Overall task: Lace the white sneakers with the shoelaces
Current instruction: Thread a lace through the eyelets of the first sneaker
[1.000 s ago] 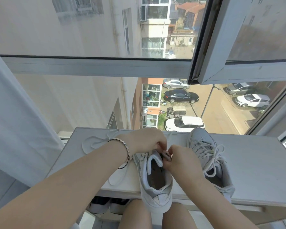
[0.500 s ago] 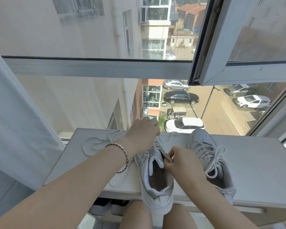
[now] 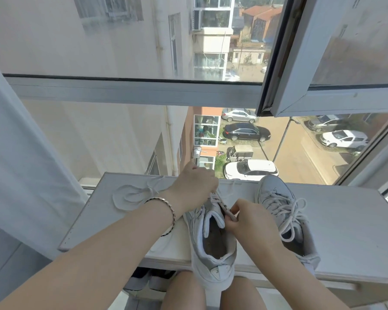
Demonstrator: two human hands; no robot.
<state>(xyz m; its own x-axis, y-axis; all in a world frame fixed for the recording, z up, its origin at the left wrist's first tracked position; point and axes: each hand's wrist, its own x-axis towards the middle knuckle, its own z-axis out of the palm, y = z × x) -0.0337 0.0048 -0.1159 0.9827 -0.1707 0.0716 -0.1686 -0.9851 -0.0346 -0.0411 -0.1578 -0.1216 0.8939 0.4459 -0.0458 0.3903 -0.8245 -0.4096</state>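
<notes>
A white sneaker (image 3: 213, 247) lies heel towards me on the white shelf (image 3: 356, 231), its heel past the front edge. My left hand (image 3: 195, 184) grips its white shoelace (image 3: 217, 199) over the toe end. My right hand (image 3: 246, 218) pinches the sneaker's right eyelet flap beside the tongue. A second white sneaker (image 3: 285, 215), laced with loose loops, stands just to the right. The first sneaker's toe is hidden under my left hand.
Two flat white insoles (image 3: 132, 195) lie on the shelf's left part. A white curtain (image 3: 20, 175) hangs at the left. The window (image 3: 130, 90) stands right behind the shelf. Dark shoes (image 3: 148, 280) sit below the shelf, near my knees.
My left hand has moved up and away from the right hand, drawing the lace out over the toe. My right hand stays pinched on the eyelet flap.
</notes>
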